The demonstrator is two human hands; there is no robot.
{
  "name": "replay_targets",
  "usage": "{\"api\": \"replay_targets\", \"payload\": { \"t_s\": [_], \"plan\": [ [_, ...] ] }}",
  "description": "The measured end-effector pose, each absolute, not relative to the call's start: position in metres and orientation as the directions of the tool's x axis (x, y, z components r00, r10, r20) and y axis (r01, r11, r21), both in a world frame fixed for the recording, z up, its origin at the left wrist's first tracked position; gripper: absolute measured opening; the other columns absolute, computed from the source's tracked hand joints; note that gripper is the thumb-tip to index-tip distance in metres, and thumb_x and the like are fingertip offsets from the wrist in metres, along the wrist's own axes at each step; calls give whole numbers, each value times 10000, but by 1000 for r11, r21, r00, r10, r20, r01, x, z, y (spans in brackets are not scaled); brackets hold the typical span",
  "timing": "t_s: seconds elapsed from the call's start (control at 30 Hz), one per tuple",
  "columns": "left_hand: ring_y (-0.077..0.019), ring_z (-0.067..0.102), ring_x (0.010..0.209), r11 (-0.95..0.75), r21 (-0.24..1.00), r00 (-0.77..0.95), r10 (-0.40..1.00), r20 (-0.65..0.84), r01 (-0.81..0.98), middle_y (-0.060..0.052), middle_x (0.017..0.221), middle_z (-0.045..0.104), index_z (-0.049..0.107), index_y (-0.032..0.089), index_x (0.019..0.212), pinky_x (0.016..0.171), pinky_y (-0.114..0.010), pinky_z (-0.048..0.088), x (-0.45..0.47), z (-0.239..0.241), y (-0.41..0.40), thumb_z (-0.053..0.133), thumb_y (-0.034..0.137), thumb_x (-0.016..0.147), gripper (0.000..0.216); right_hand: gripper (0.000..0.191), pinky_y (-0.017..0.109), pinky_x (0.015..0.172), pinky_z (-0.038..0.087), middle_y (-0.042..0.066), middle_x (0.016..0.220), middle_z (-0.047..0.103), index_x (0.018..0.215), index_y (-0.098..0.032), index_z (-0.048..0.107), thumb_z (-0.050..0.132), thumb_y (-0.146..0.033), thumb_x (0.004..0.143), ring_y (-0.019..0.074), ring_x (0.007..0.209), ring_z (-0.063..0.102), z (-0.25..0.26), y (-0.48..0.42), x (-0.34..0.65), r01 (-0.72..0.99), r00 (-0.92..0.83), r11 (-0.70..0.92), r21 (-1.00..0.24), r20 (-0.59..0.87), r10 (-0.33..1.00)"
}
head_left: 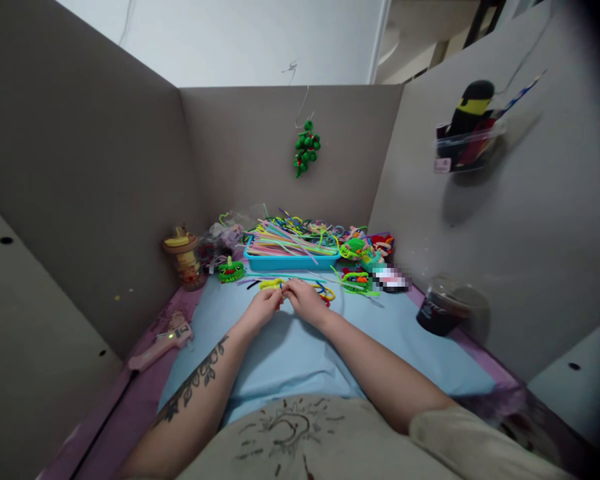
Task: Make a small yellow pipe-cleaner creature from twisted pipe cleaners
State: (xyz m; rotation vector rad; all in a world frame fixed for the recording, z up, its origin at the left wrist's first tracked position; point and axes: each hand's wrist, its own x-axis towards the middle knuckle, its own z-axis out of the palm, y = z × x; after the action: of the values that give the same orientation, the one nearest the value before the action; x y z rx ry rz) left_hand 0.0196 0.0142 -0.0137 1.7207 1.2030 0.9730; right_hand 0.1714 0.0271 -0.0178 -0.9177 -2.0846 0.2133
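Observation:
My left hand (264, 309) and my right hand (304, 301) meet over the middle of the blue cloth, fingertips pinched together. Between them they grip a pipe cleaner, mostly hidden by the fingers. A fuzzy yellow piece (270, 284) shows just behind my left fingers. Past my right hand curl yellow, blue and red pipe cleaner loops (329, 293); whether these join the held piece I cannot tell. Behind the hands stands a blue tray (293, 263) heaped with pastel pipe cleaners (290, 239). A few loose strands lie in front of it.
A green fuzzy frog-like figure (231, 270) sits left of the tray, near a lidded cup (183, 257). A pink glue gun (163, 343) lies at left. Rightward are fuzzy figures (356, 249), a blurred phone-like object (393, 277) and a dark cup (441, 310). Grey panels (290, 180) enclose three sides.

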Motion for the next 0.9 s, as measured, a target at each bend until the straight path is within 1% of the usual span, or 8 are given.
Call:
{"api": "replay_targets", "payload": {
  "t_s": [0.2, 0.37, 0.43, 0.5, 0.6, 0.73, 0.83, 0.9],
  "plan": [
    [-99, 335, 483, -253, 895, 238, 956, 173, 367, 45, 513, 389, 443, 173, 595, 463, -226, 253, 19, -16, 14, 378, 450, 808, 355, 134, 267, 716, 395, 30, 788, 604, 787, -187, 581, 486, -98, 817, 160, 777, 532, -19, 29, 173, 498, -399, 730, -469, 624, 672],
    [-115, 401, 506, -303, 848, 239, 947, 215, 435, 27, 519, 443, 464, 171, 577, 503, -235, 303, 20, -17, 17, 348, 421, 827, 372, 132, 263, 716, 394, 31, 786, 603, 778, -183, 578, 485, -100, 821, 156, 775, 533, -17, 28, 173, 506, -394, 719, -476, 614, 684],
    [-128, 451, 546, -338, 783, 187, 941, 281, 523, 6, 554, 498, 499, 167, 598, 530, -238, 325, 19, -16, 17, 353, 394, 835, 360, 131, 259, 702, 390, 30, 777, 600, 774, -182, 577, 485, -102, 822, 154, 761, 528, -17, 29, 172, 537, -378, 695, -479, 600, 705],
    [-137, 494, 599, -382, 691, 137, 913, 383, 613, -15, 639, 567, 553, 164, 682, 560, -238, 346, 17, -14, 15, 394, 360, 837, 296, 126, 259, 691, 383, 31, 773, 597, 774, -181, 576, 486, -107, 821, 156, 753, 523, -18, 31, 172, 576, -361, 665, -475, 582, 729],
    [-148, 539, 681, -475, 538, 183, 842, 507, 697, -38, 774, 632, 612, 179, 810, 616, -242, 379, 15, -10, 10, 477, 297, 819, 180, 119, 261, 696, 378, 31, 782, 595, 781, -181, 577, 487, -114, 820, 161, 770, 523, -20, 33, 173, 609, -356, 640, -469, 559, 749],
    [-178, 576, 780, -536, 387, 283, 789, 545, 751, -57, 850, 668, 657, 203, 858, 684, -262, 407, 14, -5, 3, 502, 246, 819, 167, 121, 259, 695, 378, 28, 782, 591, 793, -187, 585, 487, -121, 818, 164, 778, 523, -22, 33, 173, 619, -362, 633, -465, 547, 755],
    [-200, 585, 801, -524, 335, 299, 789, 537, 783, -71, 865, 673, 670, 208, 858, 680, -273, 407, 14, -3, 1, 499, 273, 832, 185, 123, 261, 687, 381, 30, 779, 594, 790, -187, 589, 493, -113, 811, 166, 770, 525, -23, 32, 172, 618, -372, 643, -453, 552, 747],
    [-200, 582, 786, -529, 332, 316, 793, 521, 781, -71, 848, 669, 669, 208, 844, 663, -268, 396, 14, -3, 1, 500, 282, 834, 185, 124, 262, 683, 385, 29, 769, 598, 779, -186, 592, 500, -107, 805, 166, 763, 528, -22, 32, 172, 602, -381, 656, -455, 559, 737]
  ]
}}
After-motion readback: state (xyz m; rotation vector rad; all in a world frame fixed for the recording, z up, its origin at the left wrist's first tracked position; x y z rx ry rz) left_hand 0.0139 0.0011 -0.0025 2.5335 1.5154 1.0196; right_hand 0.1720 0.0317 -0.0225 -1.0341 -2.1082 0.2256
